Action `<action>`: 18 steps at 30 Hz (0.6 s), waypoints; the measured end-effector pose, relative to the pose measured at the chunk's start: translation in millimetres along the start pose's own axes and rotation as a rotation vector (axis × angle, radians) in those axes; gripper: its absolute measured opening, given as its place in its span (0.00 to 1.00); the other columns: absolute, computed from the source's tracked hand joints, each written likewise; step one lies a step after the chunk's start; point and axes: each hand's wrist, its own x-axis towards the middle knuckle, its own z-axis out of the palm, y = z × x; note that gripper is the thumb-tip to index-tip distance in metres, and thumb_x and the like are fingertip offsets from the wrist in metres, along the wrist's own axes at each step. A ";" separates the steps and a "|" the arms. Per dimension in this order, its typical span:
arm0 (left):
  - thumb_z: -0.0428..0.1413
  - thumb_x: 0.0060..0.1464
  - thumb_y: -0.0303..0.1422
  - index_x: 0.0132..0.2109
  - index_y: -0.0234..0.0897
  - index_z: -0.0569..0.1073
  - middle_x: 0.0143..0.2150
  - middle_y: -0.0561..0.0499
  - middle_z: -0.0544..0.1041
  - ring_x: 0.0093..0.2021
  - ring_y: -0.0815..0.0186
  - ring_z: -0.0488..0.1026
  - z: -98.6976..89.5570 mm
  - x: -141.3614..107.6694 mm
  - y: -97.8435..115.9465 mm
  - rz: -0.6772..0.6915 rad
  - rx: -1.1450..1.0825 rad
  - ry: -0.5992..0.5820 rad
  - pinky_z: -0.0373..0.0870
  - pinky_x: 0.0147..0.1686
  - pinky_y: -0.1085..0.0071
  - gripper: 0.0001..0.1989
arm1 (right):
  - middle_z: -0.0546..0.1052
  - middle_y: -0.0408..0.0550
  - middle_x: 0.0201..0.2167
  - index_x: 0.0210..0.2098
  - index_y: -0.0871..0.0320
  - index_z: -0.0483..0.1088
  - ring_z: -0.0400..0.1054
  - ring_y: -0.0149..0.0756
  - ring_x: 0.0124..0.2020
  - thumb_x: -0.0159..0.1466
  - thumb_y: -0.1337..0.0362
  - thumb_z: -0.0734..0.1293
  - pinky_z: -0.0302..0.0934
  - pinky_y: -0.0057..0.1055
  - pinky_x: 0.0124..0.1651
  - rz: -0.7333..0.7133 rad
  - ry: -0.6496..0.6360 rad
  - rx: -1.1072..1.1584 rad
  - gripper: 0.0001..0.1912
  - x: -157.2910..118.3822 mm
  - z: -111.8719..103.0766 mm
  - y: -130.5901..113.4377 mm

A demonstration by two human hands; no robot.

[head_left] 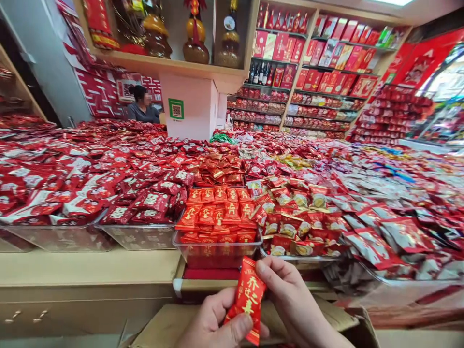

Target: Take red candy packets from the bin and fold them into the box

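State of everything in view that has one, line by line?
Red packet: looks unopened, tilted, off the counter.
Left hand: gripping the packet's lower part.
Right hand: pinching its upper edge.
Clear middle bin: heaped above its rim.
Cardboard box: open, flaps spread.

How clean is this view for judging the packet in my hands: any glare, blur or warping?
Head view: red packet sharp, its gold characters legible; far shelves slant from wide-angle stretch; window at right washed out; seated person's face pixelated.
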 end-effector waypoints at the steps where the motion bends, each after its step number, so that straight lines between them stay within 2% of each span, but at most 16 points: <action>1: 0.59 0.42 0.45 0.46 0.36 0.70 0.29 0.47 0.79 0.13 0.82 0.56 0.6 0.5 -0.4 -0.008 0.025 0.009 0.50 0.14 0.83 0.25 | 0.64 0.38 0.15 0.21 0.62 0.63 0.53 0.23 0.18 0.52 0.55 0.69 0.47 0.23 0.23 -0.004 -0.013 -0.009 0.17 0.0 -0.5 -1.1; 3: 0.58 0.42 0.47 0.47 0.35 0.68 0.29 0.46 0.79 0.11 0.82 0.55 1.4 1.4 -1.5 -0.013 0.058 0.035 0.49 0.12 0.83 0.28 | 0.65 0.39 0.16 0.22 0.62 0.63 0.55 0.23 0.19 0.53 0.54 0.68 0.49 0.23 0.24 -0.008 -0.032 -0.031 0.17 -0.8 -0.9 -3.5; 8: 0.57 0.41 0.49 0.45 0.33 0.70 0.31 0.47 0.76 0.11 0.81 0.58 2.4 4.0 -3.3 0.072 0.040 0.111 0.51 0.10 0.82 0.28 | 0.69 0.41 0.21 0.26 0.62 0.66 0.59 0.25 0.22 0.50 0.56 0.71 0.53 0.24 0.26 -0.024 -0.109 -0.120 0.15 -4.6 0.6 -6.9; 11: 0.57 0.40 0.49 0.44 0.33 0.71 0.30 0.47 0.76 0.11 0.82 0.57 2.7 4.1 -2.5 0.083 0.050 0.101 0.50 0.10 0.82 0.28 | 0.68 0.40 0.18 0.23 0.62 0.64 0.57 0.24 0.21 0.51 0.57 0.70 0.52 0.23 0.26 -0.008 -0.096 -0.067 0.15 -5.0 0.9 -4.8; 15: 0.57 0.41 0.49 0.43 0.34 0.73 0.23 0.51 0.74 0.12 0.82 0.53 2.8 3.9 -3.7 0.086 0.056 0.070 0.48 0.12 0.82 0.26 | 0.64 0.39 0.15 0.19 0.61 0.61 0.53 0.24 0.19 0.51 0.56 0.69 0.48 0.23 0.24 0.045 -0.056 0.024 0.17 -4.0 1.6 -0.6; 16: 0.58 0.41 0.47 0.43 0.34 0.73 0.23 0.52 0.73 0.13 0.81 0.54 3.0 4.0 -4.4 0.093 0.039 0.068 0.50 0.13 0.82 0.25 | 0.64 0.38 0.14 0.18 0.61 0.61 0.52 0.24 0.18 0.51 0.56 0.69 0.47 0.23 0.23 0.060 -0.043 0.044 0.17 -3.8 2.2 0.1; 18: 0.59 0.41 0.45 0.40 0.35 0.75 0.24 0.51 0.74 0.18 0.76 0.63 3.8 3.8 -5.4 0.133 -0.016 0.064 0.60 0.20 0.80 0.22 | 0.63 0.38 0.14 0.17 0.61 0.59 0.51 0.23 0.17 0.50 0.56 0.69 0.45 0.22 0.21 0.081 -0.019 0.079 0.18 -3.5 3.8 1.2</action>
